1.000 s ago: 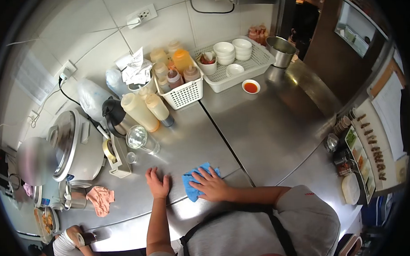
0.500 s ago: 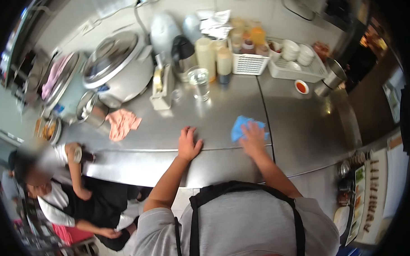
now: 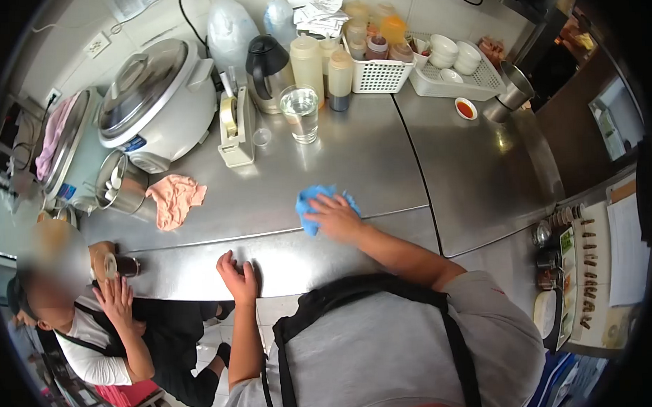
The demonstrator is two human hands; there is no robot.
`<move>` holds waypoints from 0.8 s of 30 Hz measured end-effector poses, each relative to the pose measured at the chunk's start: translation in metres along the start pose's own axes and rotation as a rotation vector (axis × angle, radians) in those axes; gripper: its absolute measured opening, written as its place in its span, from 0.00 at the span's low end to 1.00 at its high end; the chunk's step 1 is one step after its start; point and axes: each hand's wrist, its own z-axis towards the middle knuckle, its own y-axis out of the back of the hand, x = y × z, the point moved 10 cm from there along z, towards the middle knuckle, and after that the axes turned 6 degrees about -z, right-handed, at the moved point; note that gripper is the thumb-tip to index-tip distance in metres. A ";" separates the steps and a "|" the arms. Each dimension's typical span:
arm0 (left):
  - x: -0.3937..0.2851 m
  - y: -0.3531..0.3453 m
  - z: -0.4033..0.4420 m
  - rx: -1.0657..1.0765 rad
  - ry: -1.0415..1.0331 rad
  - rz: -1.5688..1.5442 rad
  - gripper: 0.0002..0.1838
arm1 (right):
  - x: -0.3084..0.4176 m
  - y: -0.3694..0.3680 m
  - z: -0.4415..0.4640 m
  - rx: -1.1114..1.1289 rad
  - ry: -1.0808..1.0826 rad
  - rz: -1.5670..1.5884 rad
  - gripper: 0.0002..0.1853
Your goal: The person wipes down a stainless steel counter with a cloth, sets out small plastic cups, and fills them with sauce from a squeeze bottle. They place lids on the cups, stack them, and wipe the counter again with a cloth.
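A blue cloth [image 3: 310, 210] lies bunched on the steel counter [image 3: 261, 184], under the fingers and palm of my right hand [image 3: 335, 216], which presses it down and grips it. My left hand [image 3: 238, 278] is above the counter's front edge, fingers loosely curled and thumb apart, with nothing in it. To its upper left lies a crumpled pink cloth [image 3: 174, 200], touched by neither hand. A glass of water [image 3: 301, 115] stands farther back, beside a small clear lid [image 3: 262, 137] and a tape dispenser [image 3: 236, 131].
Rice cookers [image 3: 154, 102] and a metal pot [image 3: 121, 183] stand left. Behind are a thermal jug [image 3: 270, 73], squeeze bottles [image 3: 307, 64] and white baskets [image 3: 381, 77]. A small dish of red sauce [image 3: 465, 109] sits right. A seated person [image 3: 94, 348] is close on the left, near a dark drink [image 3: 123, 266].
My right hand has slid the blue cloth leftward across the counter. My left hand has drawn back toward the front edge and left. The seated person has raised a hand.
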 end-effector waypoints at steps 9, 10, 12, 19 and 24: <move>-0.015 -0.008 0.004 0.037 -0.059 0.111 0.24 | -0.297 0.067 -0.050 -0.203 -1.185 -0.224 0.22; -0.012 -0.008 0.004 0.039 -0.034 0.105 0.25 | -0.310 0.070 -0.038 -0.180 -1.205 -0.217 0.22; -0.010 -0.010 0.003 0.043 -0.061 0.128 0.25 | -0.331 0.074 -0.009 -0.140 -1.237 -0.206 0.22; -0.013 -0.009 0.005 0.040 -0.065 0.121 0.25 | -0.186 0.014 0.070 0.012 -0.392 -0.255 0.20; -0.023 -0.008 0.012 0.063 -0.129 0.136 0.25 | 0.067 -0.005 0.012 0.080 0.380 0.021 0.16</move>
